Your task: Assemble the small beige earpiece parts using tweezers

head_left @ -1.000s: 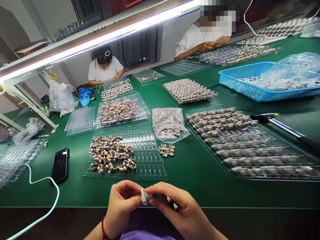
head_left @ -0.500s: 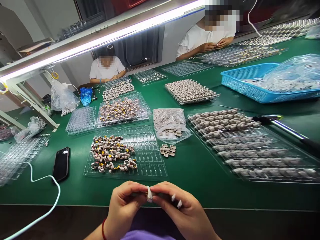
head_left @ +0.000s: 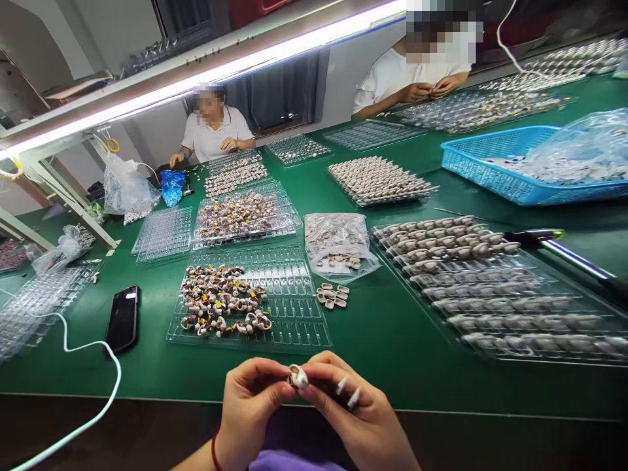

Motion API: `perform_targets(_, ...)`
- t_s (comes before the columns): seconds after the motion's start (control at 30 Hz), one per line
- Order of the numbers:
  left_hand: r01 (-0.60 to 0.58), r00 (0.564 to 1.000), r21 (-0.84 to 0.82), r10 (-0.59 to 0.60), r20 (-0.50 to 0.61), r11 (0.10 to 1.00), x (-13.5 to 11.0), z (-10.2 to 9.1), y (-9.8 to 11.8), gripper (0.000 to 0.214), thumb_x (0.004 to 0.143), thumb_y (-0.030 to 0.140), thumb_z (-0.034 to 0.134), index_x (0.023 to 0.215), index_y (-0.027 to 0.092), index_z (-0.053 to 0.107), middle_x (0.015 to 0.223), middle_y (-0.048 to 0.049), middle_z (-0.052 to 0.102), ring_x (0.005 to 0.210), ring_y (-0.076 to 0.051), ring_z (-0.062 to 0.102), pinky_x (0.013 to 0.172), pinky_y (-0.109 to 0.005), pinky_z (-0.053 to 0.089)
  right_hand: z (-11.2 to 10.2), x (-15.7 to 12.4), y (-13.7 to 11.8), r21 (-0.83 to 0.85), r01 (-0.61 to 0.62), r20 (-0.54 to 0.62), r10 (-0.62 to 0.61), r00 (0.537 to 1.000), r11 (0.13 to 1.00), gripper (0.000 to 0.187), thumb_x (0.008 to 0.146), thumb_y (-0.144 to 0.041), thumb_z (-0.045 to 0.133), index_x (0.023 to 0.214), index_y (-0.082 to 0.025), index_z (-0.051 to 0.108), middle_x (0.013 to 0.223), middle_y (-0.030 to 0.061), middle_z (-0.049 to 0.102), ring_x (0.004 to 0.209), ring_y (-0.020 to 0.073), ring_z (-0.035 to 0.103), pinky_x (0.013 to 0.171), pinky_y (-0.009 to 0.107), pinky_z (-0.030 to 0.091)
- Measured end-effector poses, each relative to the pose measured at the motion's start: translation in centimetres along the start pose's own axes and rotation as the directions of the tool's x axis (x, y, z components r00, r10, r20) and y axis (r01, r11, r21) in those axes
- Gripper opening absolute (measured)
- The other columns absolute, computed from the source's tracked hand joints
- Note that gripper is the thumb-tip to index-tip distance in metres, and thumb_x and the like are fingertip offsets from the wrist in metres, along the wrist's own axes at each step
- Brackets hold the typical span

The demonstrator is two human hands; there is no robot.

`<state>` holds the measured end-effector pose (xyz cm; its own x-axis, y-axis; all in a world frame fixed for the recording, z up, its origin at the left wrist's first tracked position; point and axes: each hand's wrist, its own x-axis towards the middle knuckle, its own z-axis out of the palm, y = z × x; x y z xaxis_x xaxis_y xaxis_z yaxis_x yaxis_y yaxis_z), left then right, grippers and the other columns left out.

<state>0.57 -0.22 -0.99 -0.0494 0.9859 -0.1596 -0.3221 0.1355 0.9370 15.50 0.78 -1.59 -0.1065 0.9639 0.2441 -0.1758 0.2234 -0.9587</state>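
Near the table's front edge, I hold a small white curved earbud point(head_left: 298, 377) with a rounded end and a looped arm. My left hand point(head_left: 252, 399) pinches its left side between thumb and forefinger. My right hand point(head_left: 350, 405) grips its right side the same way. Two small white tips point(head_left: 353, 398) show by the curled fingers of my right hand; I cannot make out what they are. Just beyond my hands, a clear tray point(head_left: 294, 330) carries a heap of similar white earbuds point(head_left: 220, 294) with yellow bits. Several loose beige oval shells point(head_left: 333, 296) lie right of it.
A clear bag point(head_left: 338, 245) of shells stands behind the loose ones. Trays of beige parts point(head_left: 441, 242) fill the right side. A blue basket point(head_left: 490, 176) sits behind them. A phone point(head_left: 122, 318) and white cable point(head_left: 115, 392) lie left. Two co-workers point(head_left: 216, 131) sit opposite.
The earbud has turned between my fingers, so its rounded end and loop now show. The co-worker at the far left has raised their head and spread their hands apart.
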Motion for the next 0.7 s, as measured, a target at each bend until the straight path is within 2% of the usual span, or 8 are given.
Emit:
perform_targets(0.4, -0.055, 0.998, 0.079, 0.055, 0.001, 0.995, -0.18, -0.08, 0.37, 0.017, 0.058, 0.026, 0.088, 0.070, 0.017, 0.079, 0.069, -0.0067, 0.077, 0.064, -0.017, 0.069, 0.061, -0.023, 0.055, 0.05, 0.05, -0.16, 0.022, -0.059, 0.004, 0.059, 0.998, 0.998, 0.020, 0.081, -0.041, 0.071, 0.077, -0.022, 0.075, 0.069, 0.0025, 0.061, 0.062, 0.0165, 0.060, 0.055, 0.023, 0.052)
perform_targets(0.7, -0.080, 0.996, 0.059, 0.078, 0.031, 0.995, -0.22, 0.07, 0.76, 0.014, 0.059, 0.022, 0.088, 0.069, 0.018, 0.079, 0.067, -0.0044, 0.075, 0.062, -0.015, 0.067, 0.060, -0.020, 0.054, 0.01, -0.35, 0.61, 0.078, -0.132, 0.038, 0.129, 0.991, 0.988, 0.016, 0.082, -0.038, 0.071, 0.082, -0.022, 0.076, 0.072, 0.0021, 0.060, 0.065, 0.0162, 0.059, 0.059, 0.024, 0.050)
